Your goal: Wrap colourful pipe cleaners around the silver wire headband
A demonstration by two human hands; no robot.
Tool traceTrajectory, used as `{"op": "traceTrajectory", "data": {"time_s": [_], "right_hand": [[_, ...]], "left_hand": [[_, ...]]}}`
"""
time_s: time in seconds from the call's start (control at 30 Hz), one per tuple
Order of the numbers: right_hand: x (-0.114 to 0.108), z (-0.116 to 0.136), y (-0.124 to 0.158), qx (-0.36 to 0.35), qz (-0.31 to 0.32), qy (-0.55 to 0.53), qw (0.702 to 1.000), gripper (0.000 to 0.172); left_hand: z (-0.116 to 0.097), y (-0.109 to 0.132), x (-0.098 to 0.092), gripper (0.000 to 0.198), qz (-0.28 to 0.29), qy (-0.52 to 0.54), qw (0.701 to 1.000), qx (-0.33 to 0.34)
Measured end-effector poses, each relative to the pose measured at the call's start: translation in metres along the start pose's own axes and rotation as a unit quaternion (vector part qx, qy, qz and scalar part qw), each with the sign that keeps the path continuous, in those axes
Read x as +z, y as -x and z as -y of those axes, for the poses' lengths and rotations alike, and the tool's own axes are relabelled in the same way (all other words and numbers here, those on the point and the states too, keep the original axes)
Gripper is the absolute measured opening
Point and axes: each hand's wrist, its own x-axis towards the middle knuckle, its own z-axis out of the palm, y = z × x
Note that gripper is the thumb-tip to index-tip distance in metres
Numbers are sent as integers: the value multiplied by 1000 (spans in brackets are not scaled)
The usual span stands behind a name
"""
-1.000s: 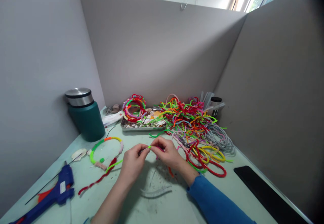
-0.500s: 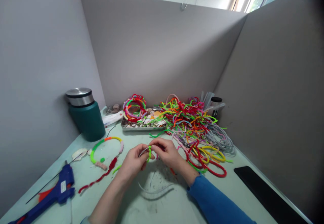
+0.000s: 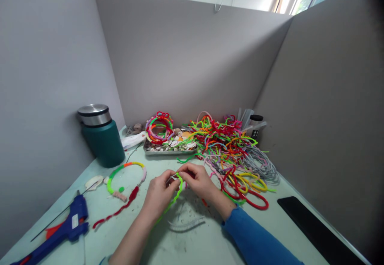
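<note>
My left hand (image 3: 158,196) and my right hand (image 3: 198,181) meet over the pale green table (image 3: 210,245), both pinching a thin grey headband (image 3: 183,226) whose far end hangs down toward me. A bright green pipe cleaner (image 3: 177,191) is looped around the headband between my fingertips and trails down past my left palm. A finished headband wrapped in green, orange, yellow and pink (image 3: 124,172) lies to the left, with a red pipe cleaner (image 3: 118,210) beside it.
A heap of coloured pipe cleaners (image 3: 231,145) and grey headbands (image 3: 261,165) fills the back right. A metal tray (image 3: 169,148) of shells holds wrapped rings. A green flask (image 3: 101,135) stands left, a blue glue gun (image 3: 64,227) front left, a black phone (image 3: 312,229) right.
The green pipe cleaner, first pulled out straight to the left, has been brought round the headband and now trails down below my left hand. Both hands stayed in place.
</note>
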Motion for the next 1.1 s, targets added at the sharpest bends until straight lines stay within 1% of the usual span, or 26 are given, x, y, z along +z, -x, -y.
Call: {"op": "traceTrajectory", "data": {"time_s": [0.07,0.17,0.27,0.33,0.43,0.53,0.6,0.67,0.8,0.9,1.0,1.1], "right_hand": [[0,-1,0,0,-4,4,1000,12],[0,-3,0,0,-8,7,1000,12],[1,-4,0,-3,-6,16,1000,12],[2,-4,1,-5,-1,26,1000,13],[3,-2,2,-7,4,42,999,13],[3,0,3,-9,8,52,999,13],[4,0,3,-10,9,55,998,13],[4,1,3,-10,9,58,998,13],[5,3,4,-10,10,59,998,13],[5,4,4,-11,11,63,998,13],[5,4,4,-8,12,70,997,12],[6,3,4,1,11,81,997,11]], "left_hand": [[0,1,1,19,-11,-22,1000,7],[-1,1,1,21,-45,-40,998,18],[-3,2,0,21,-75,-45,996,29],[-4,2,-2,23,-83,-35,996,25],[1,-1,-3,29,-81,4,997,-6],[8,-5,-2,36,-66,79,992,-74],[10,-6,-1,40,-52,145,980,-124],[9,-6,-1,42,-46,196,967,-159],[5,-6,-2,41,-26,270,945,-182],[4,-6,-4,39,-22,273,943,-187],[4,-7,-3,39,-37,238,952,-190],[3,-7,-2,42,-36,204,958,-197]]}}
